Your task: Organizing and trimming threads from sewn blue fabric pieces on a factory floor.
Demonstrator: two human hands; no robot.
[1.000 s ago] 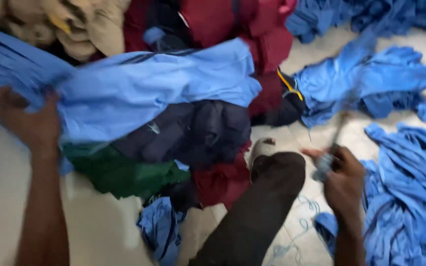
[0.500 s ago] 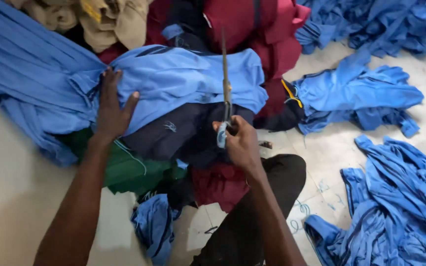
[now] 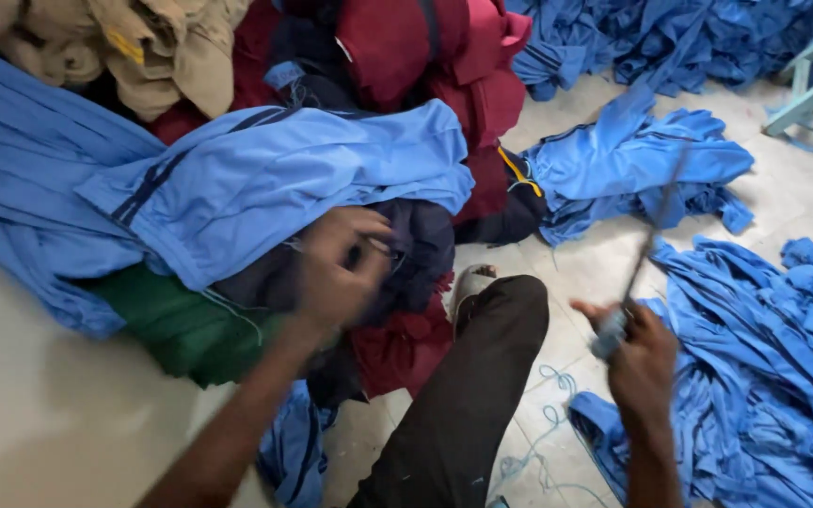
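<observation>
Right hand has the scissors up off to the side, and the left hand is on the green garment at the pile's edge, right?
Not quite. In the head view the left hand is on the dark navy garment under the light blue one, not on the green garment, which lies beside it. The right hand does hold the scissors off to the side.

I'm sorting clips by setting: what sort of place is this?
Probably a garment workshop floor: heaped blue garments, maroon ones, loose blue thread on the tiles, and a cutting tool, too blurred to name, in the right hand.

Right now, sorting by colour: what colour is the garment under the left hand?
Dark navy garment, head view.
</observation>
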